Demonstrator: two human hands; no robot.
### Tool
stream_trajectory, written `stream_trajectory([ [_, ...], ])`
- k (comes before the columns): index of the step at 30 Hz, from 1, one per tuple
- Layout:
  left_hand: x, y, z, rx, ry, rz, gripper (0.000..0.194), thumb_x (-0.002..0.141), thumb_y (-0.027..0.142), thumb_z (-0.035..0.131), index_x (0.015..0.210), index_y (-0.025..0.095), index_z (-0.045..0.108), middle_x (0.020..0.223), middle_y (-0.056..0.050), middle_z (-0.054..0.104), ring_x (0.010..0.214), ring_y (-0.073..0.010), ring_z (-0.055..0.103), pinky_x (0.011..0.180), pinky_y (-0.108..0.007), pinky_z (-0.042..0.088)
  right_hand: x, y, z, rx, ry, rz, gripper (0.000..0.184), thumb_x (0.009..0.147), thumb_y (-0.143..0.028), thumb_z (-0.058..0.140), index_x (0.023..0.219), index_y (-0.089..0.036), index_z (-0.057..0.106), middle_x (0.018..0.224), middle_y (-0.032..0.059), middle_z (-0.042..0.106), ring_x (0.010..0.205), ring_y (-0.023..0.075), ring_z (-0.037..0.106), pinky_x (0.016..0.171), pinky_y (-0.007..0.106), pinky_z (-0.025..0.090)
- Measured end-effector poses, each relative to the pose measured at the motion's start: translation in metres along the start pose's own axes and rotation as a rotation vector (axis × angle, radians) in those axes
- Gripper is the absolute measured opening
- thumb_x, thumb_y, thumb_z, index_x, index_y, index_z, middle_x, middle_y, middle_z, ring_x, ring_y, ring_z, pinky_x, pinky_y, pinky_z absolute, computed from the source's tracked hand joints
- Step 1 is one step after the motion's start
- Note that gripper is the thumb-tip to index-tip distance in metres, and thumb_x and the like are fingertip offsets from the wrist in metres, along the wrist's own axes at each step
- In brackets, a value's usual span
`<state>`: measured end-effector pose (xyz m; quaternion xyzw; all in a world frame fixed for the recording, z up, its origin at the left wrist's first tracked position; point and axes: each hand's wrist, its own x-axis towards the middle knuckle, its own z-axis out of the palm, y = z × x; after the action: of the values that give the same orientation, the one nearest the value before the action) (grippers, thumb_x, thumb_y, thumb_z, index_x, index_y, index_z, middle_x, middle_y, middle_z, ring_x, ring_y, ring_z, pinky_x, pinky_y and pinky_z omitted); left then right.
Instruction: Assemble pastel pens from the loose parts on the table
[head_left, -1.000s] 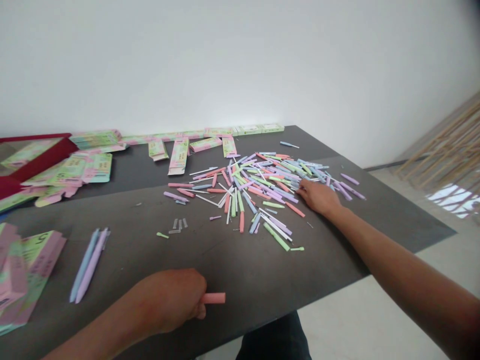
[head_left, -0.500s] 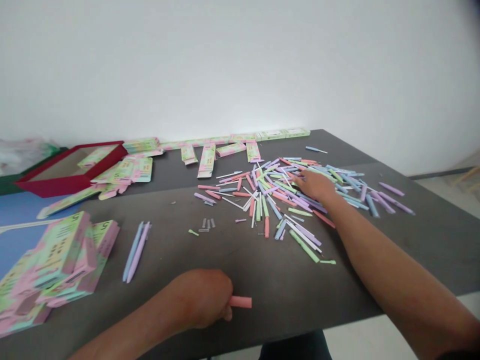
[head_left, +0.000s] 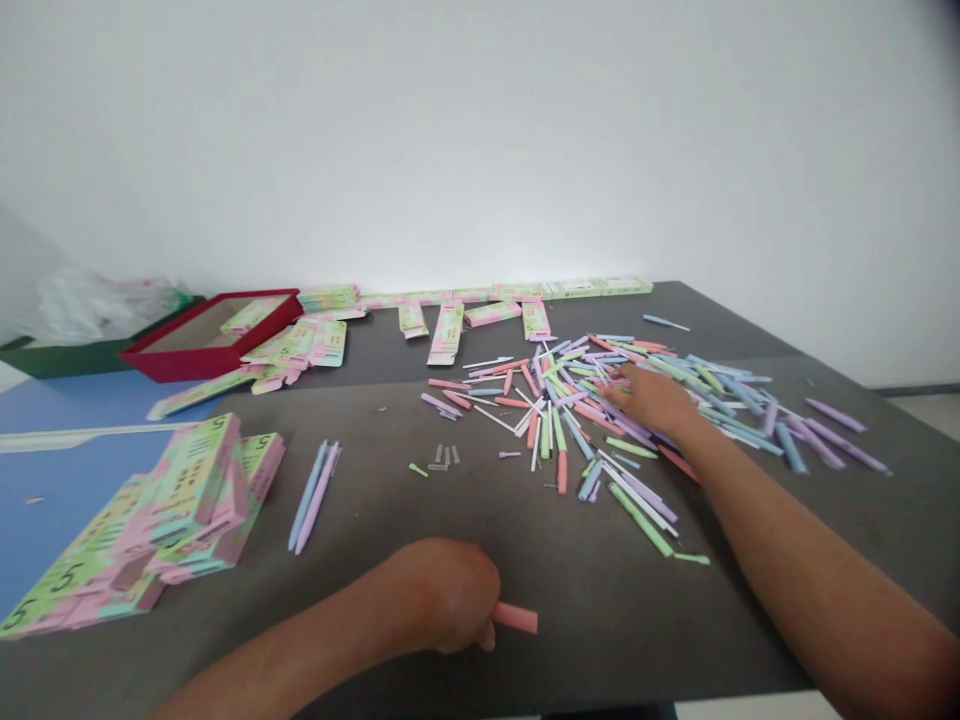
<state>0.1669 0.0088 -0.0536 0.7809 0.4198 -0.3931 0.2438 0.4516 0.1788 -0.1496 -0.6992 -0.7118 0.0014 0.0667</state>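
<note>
My left hand [head_left: 457,595] is closed around a pink pen barrel [head_left: 517,617], held low over the near part of the table; one end of the barrel sticks out to the right. My right hand [head_left: 651,398] reaches over the heap of loose pen parts [head_left: 562,410], its fingertips touching the pieces with thumb and fingers apart. Pink, green, blue and purple barrels and thin white refills lie mixed in this heap. To the left, two whole pens, one blue [head_left: 308,495] and one purple [head_left: 319,498], rest side by side.
Several printed pen boxes [head_left: 180,480] are stacked at the left on a blue surface and the dark table. A red open box [head_left: 180,362] and a green tray [head_left: 67,360] with plastic bags stand behind. Flat cartons [head_left: 448,335] line the wall side. Small clear tubes [head_left: 442,457] lie mid-table.
The camera view has turned a little left, so everything sits further right. My left hand still holds the pink barrel, now tilted slightly down. The right hand remains at the heap.
</note>
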Motion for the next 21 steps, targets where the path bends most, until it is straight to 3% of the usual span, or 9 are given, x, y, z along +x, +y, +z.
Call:
stream_trajectory([
  [5, 0.002, -0.001, 0.002, 0.007, 0.025, 0.009, 0.024, 0.081, 0.03, 0.064, 0.094, 0.011, 0.074, 0.094, -0.016, 0.073, 0.09, -0.0312, 0.068, 0.073, -0.034, 0.053, 0.003, -0.008, 0.007, -0.022, -0.101, -0.123, 0.051, 0.085, -0.055, 0.045, 0.123, -0.023, 0.054, 0.116, 0.0124, 0.064, 0.097, 0.0282, 0.06, 0.075, 0.033, 0.041],
  [11, 0.005, -0.004, 0.008, 0.006, 0.063, -0.018, 0.023, 0.077, 0.031, 0.066, 0.091, 0.015, 0.075, 0.092, -0.015, 0.074, 0.086, -0.0309, 0.069, 0.068, -0.034, 0.053, 0.003, -0.005, 0.005, -0.008, -0.067, -0.195, 0.029, 0.088, -0.038, 0.044, 0.106, -0.022, 0.061, 0.101, 0.0095, 0.069, 0.09, 0.0251, 0.061, 0.069, 0.03, 0.039],
  [17, 0.007, -0.005, 0.009, -0.007, 0.099, -0.001, 0.023, 0.076, 0.029, 0.066, 0.09, 0.014, 0.075, 0.09, -0.016, 0.074, 0.083, -0.0318, 0.069, 0.066, -0.034, 0.052, -0.001, 0.0, 0.001, 0.04, 0.019, -0.115, 0.03, 0.087, -0.041, 0.046, 0.108, -0.023, 0.057, 0.103, 0.0078, 0.069, 0.089, 0.0248, 0.062, 0.063, 0.028, 0.037],
  [21, 0.005, -0.003, 0.006, -0.011, 0.067, -0.024, 0.023, 0.078, 0.028, 0.065, 0.092, 0.013, 0.075, 0.092, -0.016, 0.073, 0.086, -0.0316, 0.069, 0.066, -0.033, 0.051, -0.006, -0.011, -0.001, 0.043, 0.039, -0.106, 0.038, 0.087, -0.049, 0.045, 0.113, -0.023, 0.055, 0.103, 0.0085, 0.069, 0.09, 0.0262, 0.062, 0.063, 0.029, 0.038],
])
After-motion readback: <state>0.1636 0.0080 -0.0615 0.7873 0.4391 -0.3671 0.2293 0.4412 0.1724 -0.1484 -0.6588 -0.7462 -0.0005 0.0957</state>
